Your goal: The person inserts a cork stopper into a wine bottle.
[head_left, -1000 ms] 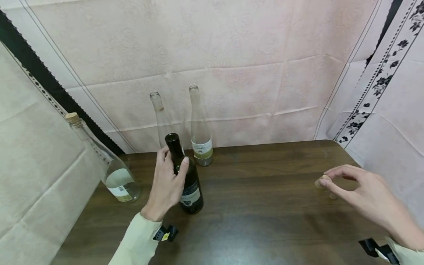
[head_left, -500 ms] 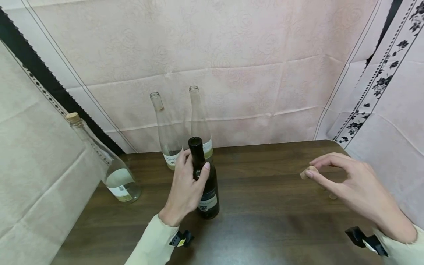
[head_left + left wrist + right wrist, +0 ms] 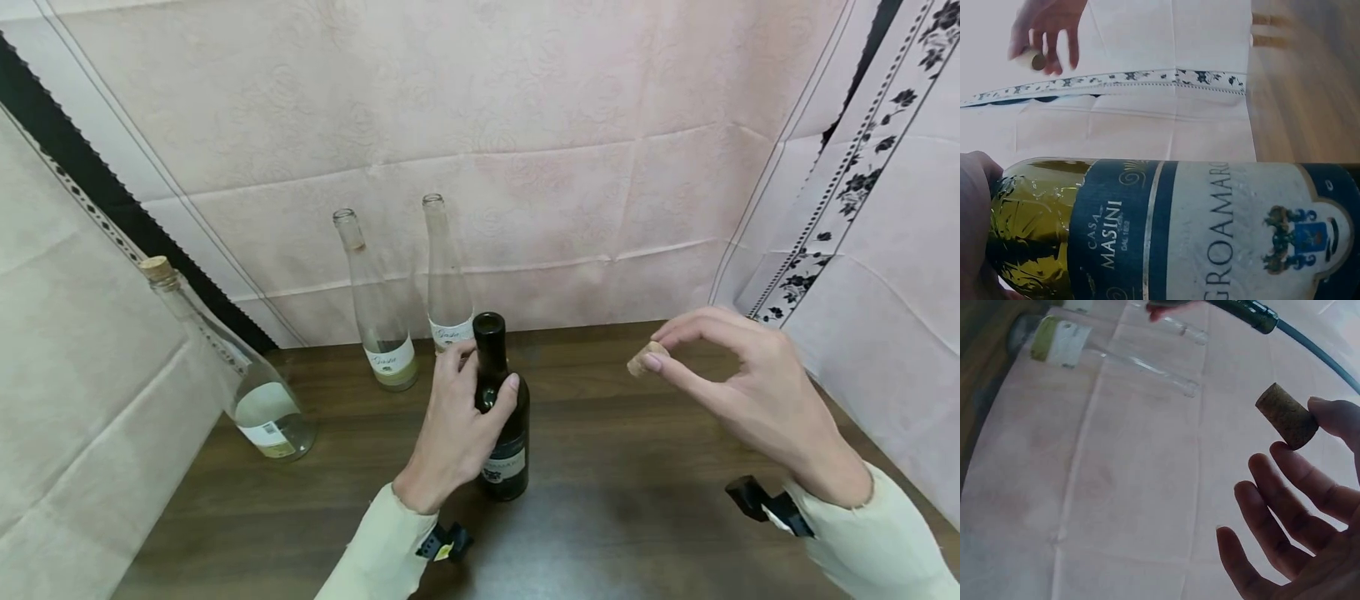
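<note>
A dark green wine bottle [image 3: 504, 417] stands upright, its neck open at the top. My left hand [image 3: 459, 417] grips it around the shoulder, thumb on the right side. The left wrist view shows its blue and white label [image 3: 1222, 231] close up. To the right, my right hand [image 3: 742, 383] is raised over the table, pinching a tapered cork [image 3: 1288, 417] between thumb and index finger. The other three fingers are spread and hold nothing. In the head view the cork is level with the bottle's upper part, a short way to its right.
Two clear bottles with white labels, one at left [image 3: 378, 317] and one at right [image 3: 448, 275], stand uncorked at the back. A larger clear bottle [image 3: 258, 392] with a cork stopper [image 3: 157, 268] is at left. Two more corks [image 3: 1264, 40] stand on the table. Cloth [image 3: 525, 167] surrounds the tabletop.
My left hand has moved the wine bottle to the right, so the clear bottles show more. My right hand has risen and come left with the cork, toward the bottle.
</note>
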Demonstrator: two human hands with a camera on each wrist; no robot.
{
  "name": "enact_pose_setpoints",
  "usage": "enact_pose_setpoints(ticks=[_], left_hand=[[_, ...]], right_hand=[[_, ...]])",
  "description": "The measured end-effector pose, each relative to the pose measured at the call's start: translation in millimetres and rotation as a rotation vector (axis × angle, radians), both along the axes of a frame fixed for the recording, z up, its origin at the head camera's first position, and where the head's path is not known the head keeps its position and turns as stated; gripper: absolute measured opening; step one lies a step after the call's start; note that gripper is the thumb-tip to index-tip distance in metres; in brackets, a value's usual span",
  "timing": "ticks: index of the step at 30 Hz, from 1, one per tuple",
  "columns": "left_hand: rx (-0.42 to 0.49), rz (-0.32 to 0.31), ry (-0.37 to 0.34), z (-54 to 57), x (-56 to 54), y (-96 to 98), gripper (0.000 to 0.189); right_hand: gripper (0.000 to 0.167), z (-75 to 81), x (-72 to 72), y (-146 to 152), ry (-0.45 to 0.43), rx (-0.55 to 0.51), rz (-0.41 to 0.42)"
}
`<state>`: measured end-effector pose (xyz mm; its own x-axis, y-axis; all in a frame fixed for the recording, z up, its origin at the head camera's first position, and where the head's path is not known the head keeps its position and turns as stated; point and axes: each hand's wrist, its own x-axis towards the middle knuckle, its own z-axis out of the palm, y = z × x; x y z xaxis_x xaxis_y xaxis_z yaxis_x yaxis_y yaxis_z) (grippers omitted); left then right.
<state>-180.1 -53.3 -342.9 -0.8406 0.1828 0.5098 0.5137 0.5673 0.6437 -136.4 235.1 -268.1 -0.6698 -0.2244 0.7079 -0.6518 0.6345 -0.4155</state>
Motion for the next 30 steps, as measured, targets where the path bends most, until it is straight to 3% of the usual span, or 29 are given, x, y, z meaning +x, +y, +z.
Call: enact_pose_setpoints(ticks=[7,15,20,24,30], left_hand=[[-0.010,-0.060,-0.019,1.9,3.6,18.7,0.032],[-0.005,-0.105,-0.047,3.4,8.1,36.4,0.033],[-0.009,-0.117,-0.056,4.3,9.7,43.4,0.034],[-0.017,-0.126,-0.049,4.4,11.0,47.7,0.036],[-0.033,-0.119,-0.038,3.6,12.4,51.0,0.039]], right_hand=[[0.029,16.1,-5.7,-21,0.047,-0.049,0.098],[0.026,29.5,-9.8,-40,0.029,-0.091,0.095],[0.022,38.3,-14.2,-52,0.046,-0.122,0.146],[0.018,42.1,-20.0,-59,0.044,-0.112,0.166],[0.014,42.2,-25.5,-64,0.022,-0.074,0.129]])
